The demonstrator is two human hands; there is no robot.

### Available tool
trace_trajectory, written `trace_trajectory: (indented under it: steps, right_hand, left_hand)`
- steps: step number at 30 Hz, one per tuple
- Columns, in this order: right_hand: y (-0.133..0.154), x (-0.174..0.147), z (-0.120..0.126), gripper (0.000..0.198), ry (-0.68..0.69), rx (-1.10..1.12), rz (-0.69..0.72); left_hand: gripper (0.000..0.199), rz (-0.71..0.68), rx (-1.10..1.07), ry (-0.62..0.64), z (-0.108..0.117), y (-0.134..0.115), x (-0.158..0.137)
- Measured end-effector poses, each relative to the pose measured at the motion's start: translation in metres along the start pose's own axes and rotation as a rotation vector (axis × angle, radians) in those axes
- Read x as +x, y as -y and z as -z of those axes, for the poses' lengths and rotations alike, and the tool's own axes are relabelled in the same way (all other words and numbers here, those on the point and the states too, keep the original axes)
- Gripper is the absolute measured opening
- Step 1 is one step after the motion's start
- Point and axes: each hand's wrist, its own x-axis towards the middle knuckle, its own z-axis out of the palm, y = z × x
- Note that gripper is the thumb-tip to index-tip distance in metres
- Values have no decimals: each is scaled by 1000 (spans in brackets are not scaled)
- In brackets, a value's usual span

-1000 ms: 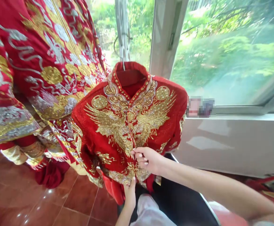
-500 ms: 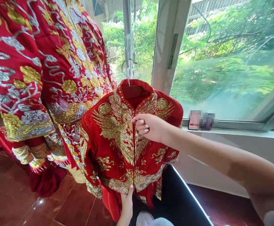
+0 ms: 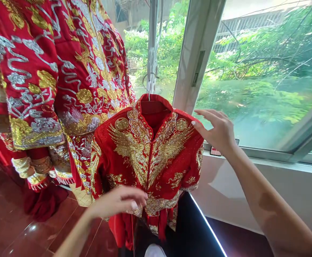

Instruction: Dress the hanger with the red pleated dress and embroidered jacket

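Observation:
A short red jacket (image 3: 161, 171) with gold phoenix embroidery and a stand collar hangs upright on a hanger (image 3: 148, 85). Its front edges meet down the middle. My right hand (image 3: 219, 130) is at the jacket's shoulder on the right, thumb and fingers spread, holding nothing; whether the thumb touches the cloth I cannot tell. In front of the lower part of the jacket is my left hand (image 3: 117, 203), fingers stretched out and slightly blurred. It covers part of the embroidered hem, and contact with the fabric cannot be made out.
A larger red costume (image 3: 70, 64) with gold and silver embroidery hangs close on the left. Behind stands a window (image 3: 260, 89), with a phone (image 3: 215, 151) on its sill, partly behind my right wrist. Below are a black panel (image 3: 196, 228) with a bright edge and a red tiled floor (image 3: 73, 228).
My right hand has left the jacket's front opening and moved right to the shoulder, its fingers opening. My left hand has let go of the hem and moved up and left.

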Motion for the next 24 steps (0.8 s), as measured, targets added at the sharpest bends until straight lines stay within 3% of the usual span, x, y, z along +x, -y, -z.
trace_trajectory:
  steps: [1, 2, 3, 5, 7, 9, 12, 14, 16, 18, 22, 24]
  right_hand:
    - [-15, 1, -2, 39, 40, -19, 23]
    - [-28, 0, -5, 45, 110, 9, 22]
    - [-39, -1, -8, 49, 172, 67, 0]
    - [-51, -4, -14, 51, 230, 193, -73]
    - [-57, -4, -13, 48, 211, 284, -137]
    - [-59, -2, -8, 44, 202, 373, -200]
    - [-63, -1, -7, 44, 171, 564, -306]
    - [-66, -3, -17, 47, 125, 706, -406]
    - [-68, -8, -32, 49, 84, 796, -509]
    - [-70, -12, -43, 51, 36, 768, -545]
    - [-62, -22, -39, 47, -87, 555, -472]
    - [-42, -29, -31, 36, -290, 284, -418]
  left_hand:
    - [37, -251, 56, -98, 21, -34, 2]
    - [39, -488, 120, -382, 40, -63, 7]
    - [40, -579, 279, -657, 58, -86, 15]
    - [50, -476, 656, -867, 88, -113, 35]
    - [63, -326, 829, -877, 112, -118, 54]
    - [65, -263, 837, -781, 133, -109, 68]
    - [60, -316, 602, -589, 157, -87, 77]
    - [58, -331, 337, -542, 163, -71, 82]
    - [56, -348, 149, -596, 161, -57, 86]
    - [54, -398, 113, -715, 155, -47, 89]
    - [49, -425, 317, -915, 144, -44, 85]
    - [40, -465, 529, -1017, 135, -52, 79]
